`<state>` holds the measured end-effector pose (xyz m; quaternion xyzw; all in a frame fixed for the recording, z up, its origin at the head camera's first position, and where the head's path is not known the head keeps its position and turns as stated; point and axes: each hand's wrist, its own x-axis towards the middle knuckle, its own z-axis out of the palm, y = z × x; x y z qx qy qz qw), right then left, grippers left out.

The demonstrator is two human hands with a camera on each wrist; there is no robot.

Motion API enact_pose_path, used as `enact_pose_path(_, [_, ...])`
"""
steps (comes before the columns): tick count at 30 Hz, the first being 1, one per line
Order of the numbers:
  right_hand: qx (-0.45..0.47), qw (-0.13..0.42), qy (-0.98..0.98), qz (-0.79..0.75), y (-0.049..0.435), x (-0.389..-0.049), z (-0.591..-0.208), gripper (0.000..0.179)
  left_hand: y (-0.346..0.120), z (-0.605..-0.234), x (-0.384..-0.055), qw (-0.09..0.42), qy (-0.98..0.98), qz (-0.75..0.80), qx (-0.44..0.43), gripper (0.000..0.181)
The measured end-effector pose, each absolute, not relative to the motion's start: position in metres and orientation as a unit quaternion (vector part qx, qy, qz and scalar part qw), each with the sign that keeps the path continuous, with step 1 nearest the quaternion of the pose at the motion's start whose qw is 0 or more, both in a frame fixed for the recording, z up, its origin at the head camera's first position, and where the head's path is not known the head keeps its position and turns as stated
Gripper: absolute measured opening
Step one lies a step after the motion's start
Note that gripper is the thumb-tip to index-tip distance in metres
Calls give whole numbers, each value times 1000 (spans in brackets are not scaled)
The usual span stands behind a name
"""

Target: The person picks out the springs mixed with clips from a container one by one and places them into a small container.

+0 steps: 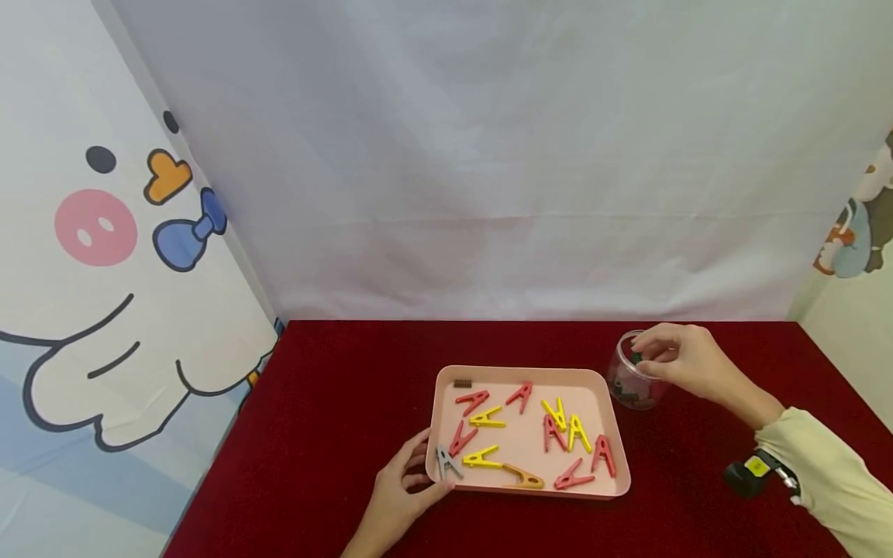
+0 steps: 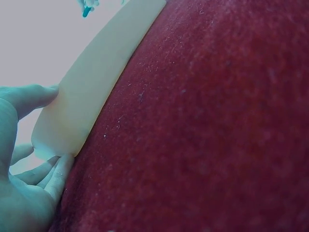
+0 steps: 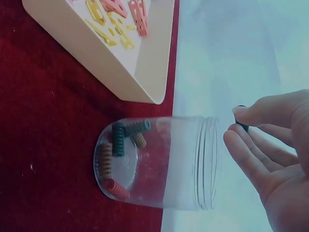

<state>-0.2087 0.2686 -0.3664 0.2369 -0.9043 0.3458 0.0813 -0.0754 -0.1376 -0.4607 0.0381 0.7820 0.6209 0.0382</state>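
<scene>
My left hand point(image 1: 399, 488) grips the near left corner of a pink tray point(image 1: 502, 488), thumb on its near side and fingers at the left wall; the left wrist view shows the thumb point(image 2: 36, 96) against the wall. Above the mouth of a clear plastic jar point(image 3: 181, 166), my right hand point(image 1: 687, 360) pinches a small dark green spring point(image 3: 243, 126) between thumb and fingertips. Inside the jar lie several coil springs: green point(image 3: 118, 140), brownish point(image 3: 106, 162) and red point(image 3: 117, 188). One dark brown spring point(image 1: 463, 384) rests at the tray's far left corner.
Several plastic clips are spread over the tray: red point(image 1: 553, 432), yellow point(image 1: 481, 457), an orange one point(image 1: 523, 477) and a grey one point(image 1: 448, 462). The jar stands just right of the tray on a dark red cloth point(image 1: 335, 403). A white curtain point(image 1: 488, 194) hangs behind.
</scene>
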Motion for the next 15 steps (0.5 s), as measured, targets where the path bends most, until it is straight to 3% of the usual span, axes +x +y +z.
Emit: enact_pose_path(15, [220, 86, -926, 295, 283, -220, -367, 18, -137, -459, -74, 41, 784, 618, 32, 71])
